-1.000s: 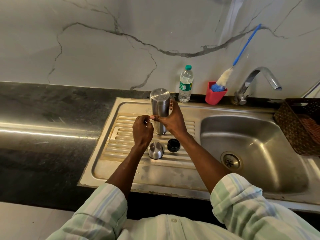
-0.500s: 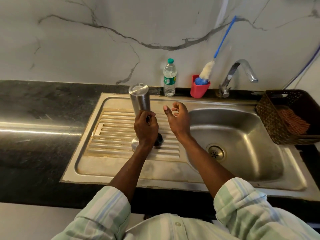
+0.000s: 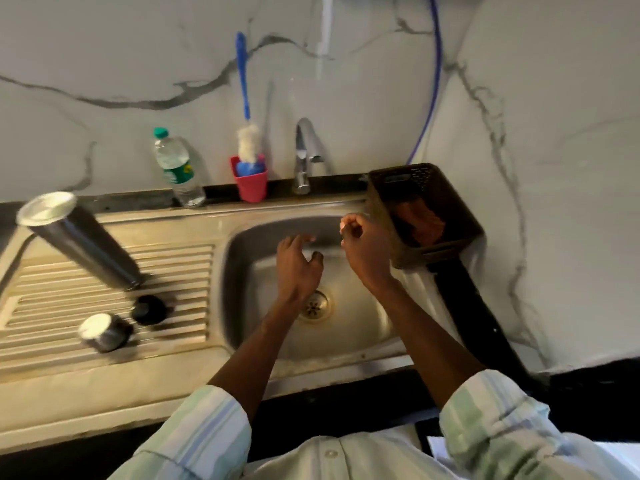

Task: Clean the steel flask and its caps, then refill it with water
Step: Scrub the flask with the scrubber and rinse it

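Both hands hover over the sink basin (image 3: 349,327), holding nothing: the left hand (image 3: 298,268) has loosely spread fingers, the right hand (image 3: 363,251) loosely curled ones. The steel flask (image 3: 81,240) stands inverted on the drainboard (image 3: 180,271), near its steel cap (image 3: 104,332) and black cap (image 3: 149,309).

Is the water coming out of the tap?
Off, as far as shows: no stream falls from the tap into the sink.
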A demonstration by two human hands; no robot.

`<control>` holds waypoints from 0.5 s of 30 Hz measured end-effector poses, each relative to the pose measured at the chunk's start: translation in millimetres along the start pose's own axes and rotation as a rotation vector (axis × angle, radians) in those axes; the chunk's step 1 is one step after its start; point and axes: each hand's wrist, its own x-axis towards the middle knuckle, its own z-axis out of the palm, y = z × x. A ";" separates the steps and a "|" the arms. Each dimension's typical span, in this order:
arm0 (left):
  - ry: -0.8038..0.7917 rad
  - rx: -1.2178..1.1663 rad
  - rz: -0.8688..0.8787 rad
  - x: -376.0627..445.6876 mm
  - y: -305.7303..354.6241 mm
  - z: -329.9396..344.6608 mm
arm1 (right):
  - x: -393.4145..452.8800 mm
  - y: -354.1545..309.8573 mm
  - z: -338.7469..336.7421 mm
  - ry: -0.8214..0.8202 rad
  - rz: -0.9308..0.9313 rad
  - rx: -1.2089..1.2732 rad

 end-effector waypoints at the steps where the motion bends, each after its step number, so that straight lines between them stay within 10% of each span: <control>1: -0.059 -0.015 -0.002 0.8 11.5 18.3 | 10.3 10.7 -20.7 0.053 -0.015 -0.019; 8: -0.311 -0.076 0.065 24.9 63.9 115.1 | 84.7 77.2 -117.6 0.035 0.153 -0.249; 15: -0.115 -0.122 -0.014 47.0 81.7 157.1 | 123.1 108.3 -120.9 -0.262 0.216 -0.457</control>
